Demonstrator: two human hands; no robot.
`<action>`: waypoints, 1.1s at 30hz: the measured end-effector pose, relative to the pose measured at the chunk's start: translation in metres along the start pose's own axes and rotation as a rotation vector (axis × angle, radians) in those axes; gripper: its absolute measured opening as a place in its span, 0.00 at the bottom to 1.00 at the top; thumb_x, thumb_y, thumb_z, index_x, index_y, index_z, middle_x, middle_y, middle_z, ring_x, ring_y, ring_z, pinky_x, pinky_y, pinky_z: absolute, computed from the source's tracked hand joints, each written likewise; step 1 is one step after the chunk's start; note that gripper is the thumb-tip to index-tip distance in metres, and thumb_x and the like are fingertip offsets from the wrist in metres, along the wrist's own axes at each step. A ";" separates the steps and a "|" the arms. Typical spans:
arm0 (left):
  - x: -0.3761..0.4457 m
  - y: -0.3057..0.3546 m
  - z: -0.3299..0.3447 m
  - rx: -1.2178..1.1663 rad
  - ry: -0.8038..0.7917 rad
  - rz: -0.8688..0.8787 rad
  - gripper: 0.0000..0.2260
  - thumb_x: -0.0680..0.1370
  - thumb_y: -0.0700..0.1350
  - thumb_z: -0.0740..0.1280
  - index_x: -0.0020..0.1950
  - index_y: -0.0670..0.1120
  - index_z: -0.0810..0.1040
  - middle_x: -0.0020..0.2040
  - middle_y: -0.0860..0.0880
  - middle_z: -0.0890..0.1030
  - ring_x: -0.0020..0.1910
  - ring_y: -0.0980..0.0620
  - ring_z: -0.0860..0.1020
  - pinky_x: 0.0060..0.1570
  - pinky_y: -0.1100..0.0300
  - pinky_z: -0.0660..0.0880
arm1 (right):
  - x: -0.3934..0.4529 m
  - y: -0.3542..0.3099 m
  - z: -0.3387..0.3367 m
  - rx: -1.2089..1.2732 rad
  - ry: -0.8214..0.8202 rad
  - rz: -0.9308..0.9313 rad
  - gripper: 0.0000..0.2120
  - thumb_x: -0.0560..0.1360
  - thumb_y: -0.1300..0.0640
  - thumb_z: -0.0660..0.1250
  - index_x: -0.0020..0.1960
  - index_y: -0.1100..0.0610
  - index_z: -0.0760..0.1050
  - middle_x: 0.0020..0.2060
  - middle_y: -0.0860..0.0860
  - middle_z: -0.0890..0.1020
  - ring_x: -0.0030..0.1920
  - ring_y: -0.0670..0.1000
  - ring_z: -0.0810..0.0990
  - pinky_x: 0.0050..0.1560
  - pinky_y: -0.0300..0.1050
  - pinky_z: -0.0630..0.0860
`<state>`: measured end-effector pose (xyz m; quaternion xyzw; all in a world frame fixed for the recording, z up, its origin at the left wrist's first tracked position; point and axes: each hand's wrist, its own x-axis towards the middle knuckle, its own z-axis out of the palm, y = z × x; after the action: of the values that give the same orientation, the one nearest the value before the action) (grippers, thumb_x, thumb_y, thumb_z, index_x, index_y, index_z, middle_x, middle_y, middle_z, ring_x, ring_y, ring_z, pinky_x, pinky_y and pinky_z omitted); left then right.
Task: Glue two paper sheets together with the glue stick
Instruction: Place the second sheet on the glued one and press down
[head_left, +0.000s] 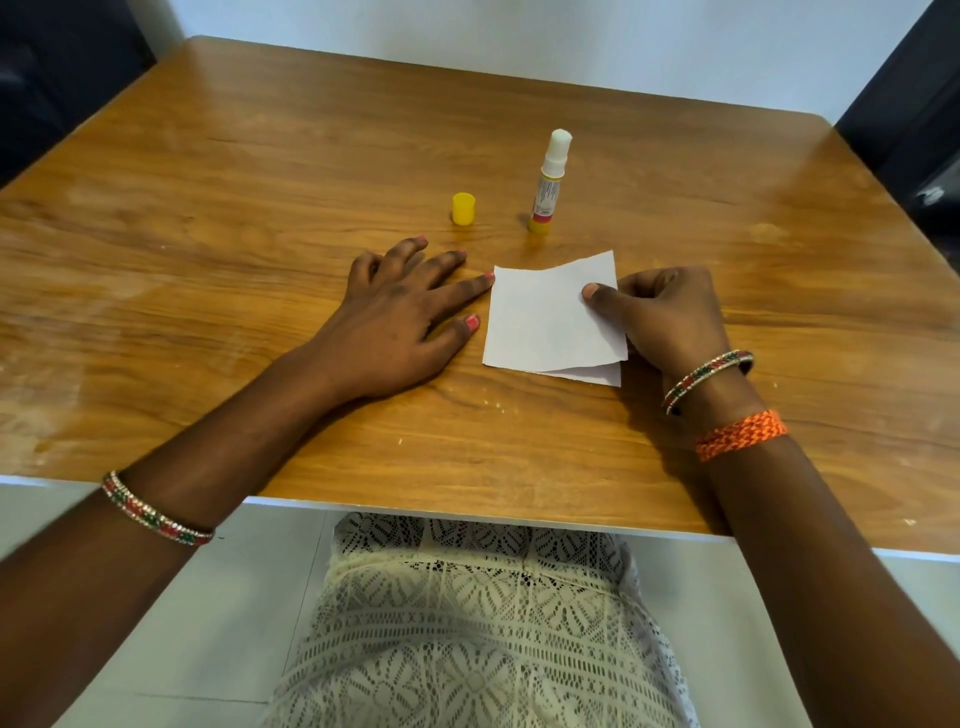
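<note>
Two small white paper sheets lie stacked on the wooden table (260, 208). The upper sheet (545, 317) is lifted at its right edge, pinched between thumb and fingers of my right hand (660, 312). The lower sheet (597, 375) shows only as a strip at the bottom right. My left hand (400, 317) rests flat on the table with fingers spread, its index fingertip touching the upper sheet's left corner. Behind the sheets the uncapped glue stick (548, 182) stands upright with white glue extended. Its yellow cap (463, 208) stands to the left.
The table's near edge (467, 512) runs above my lap. Dark chairs stand at the far left (62, 67) and far right (904, 98) corners. A pale wall is behind the table.
</note>
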<state>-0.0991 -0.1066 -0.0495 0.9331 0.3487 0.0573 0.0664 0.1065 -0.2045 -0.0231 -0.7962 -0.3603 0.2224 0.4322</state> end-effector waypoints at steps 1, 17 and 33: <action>0.000 0.000 0.000 0.000 -0.001 -0.001 0.25 0.75 0.62 0.45 0.73 0.64 0.54 0.77 0.53 0.55 0.75 0.47 0.48 0.68 0.43 0.49 | 0.000 0.000 0.000 -0.004 0.002 -0.001 0.11 0.70 0.53 0.73 0.35 0.60 0.79 0.34 0.53 0.83 0.34 0.50 0.80 0.35 0.45 0.76; 0.002 0.004 0.000 -0.015 -0.040 -0.064 0.28 0.72 0.68 0.40 0.73 0.66 0.50 0.77 0.53 0.54 0.75 0.47 0.50 0.69 0.42 0.48 | -0.003 -0.001 0.002 -0.053 0.037 -0.042 0.10 0.70 0.53 0.73 0.33 0.56 0.79 0.32 0.50 0.81 0.33 0.46 0.79 0.30 0.40 0.73; 0.002 0.005 0.003 0.012 -0.007 -0.060 0.30 0.70 0.72 0.45 0.72 0.67 0.52 0.77 0.54 0.54 0.74 0.47 0.52 0.70 0.40 0.49 | -0.014 -0.003 0.005 -0.309 0.138 -0.195 0.12 0.69 0.49 0.72 0.49 0.55 0.81 0.42 0.51 0.81 0.44 0.53 0.80 0.44 0.54 0.79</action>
<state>-0.0937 -0.1092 -0.0517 0.9229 0.3765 0.0499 0.0635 0.0928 -0.2116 -0.0222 -0.8278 -0.4350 0.0665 0.3479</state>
